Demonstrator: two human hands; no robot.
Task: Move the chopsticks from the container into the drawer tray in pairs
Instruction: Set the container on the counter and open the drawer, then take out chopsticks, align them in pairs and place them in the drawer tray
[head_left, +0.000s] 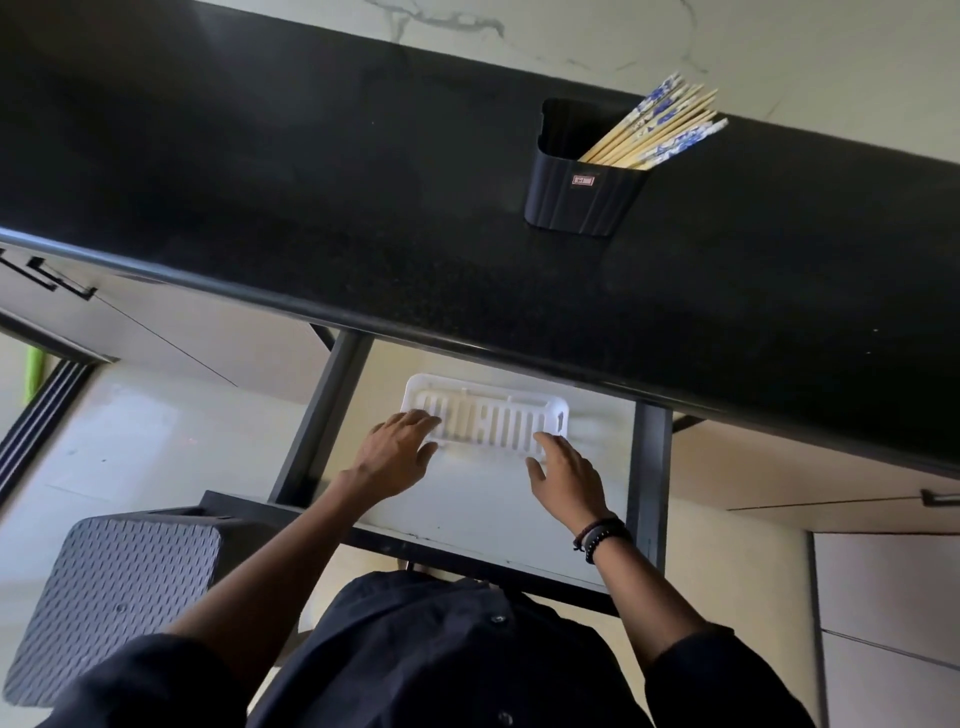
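A black ribbed container (582, 192) stands on the dark countertop at the upper right. Several bamboo chopsticks (660, 127) with blue-and-white ends lean out of it to the right. Below the counter edge an open drawer (467, 499) holds a white slotted tray (488, 415), which has nothing in it. My left hand (397, 449) rests on the tray's left end, fingers spread over its edge. My right hand (566, 478), with dark bead bracelets on the wrist, touches the tray's near right corner, fingers apart.
The black countertop (311, 208) overhangs the back of the drawer. A grey textured stool (114, 597) stands at the lower left beside the drawer front. Pale cabinet fronts with dark handles (940, 498) flank the drawer, and pale marble shows behind the counter.
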